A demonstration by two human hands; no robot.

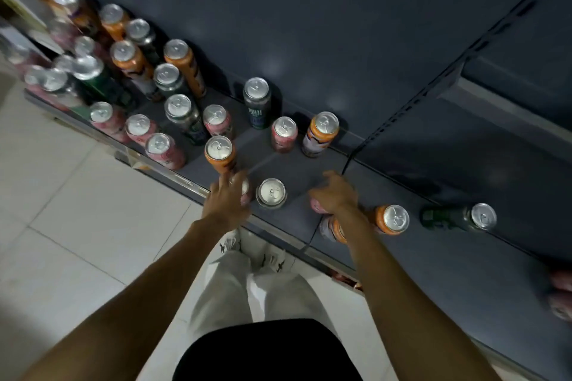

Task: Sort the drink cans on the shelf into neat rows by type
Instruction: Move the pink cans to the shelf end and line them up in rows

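A person leans over a dark shelf (pixel 297 170) of drink cans, both arms stretched forward. The left hand (pixel 227 199) reaches with fingers loosely spread over a can that is largely hidden beneath it; whether the fingers have closed on it cannot be told. Just beyond its fingertips stands an orange can (pixel 219 153), upright, and just to its right a silver-topped can (pixel 271 193) stands between the two hands. The right hand (pixel 335 193) hovers with fingers relaxed and part-curled above a pink can (pixel 317 206), seemingly without a grip; under its wrist sits another can (pixel 331 229), and further right an orange one (pixel 391 219) and a green can (pixel 458 217). Pink, green and orange cans cluster ahead and to the left of the left hand, partly lined up. All cans stand upright, long axes vertical, so any grasp likely comes from above or the side. The orange can lies nearest the left hand, which looks better placed to take it.
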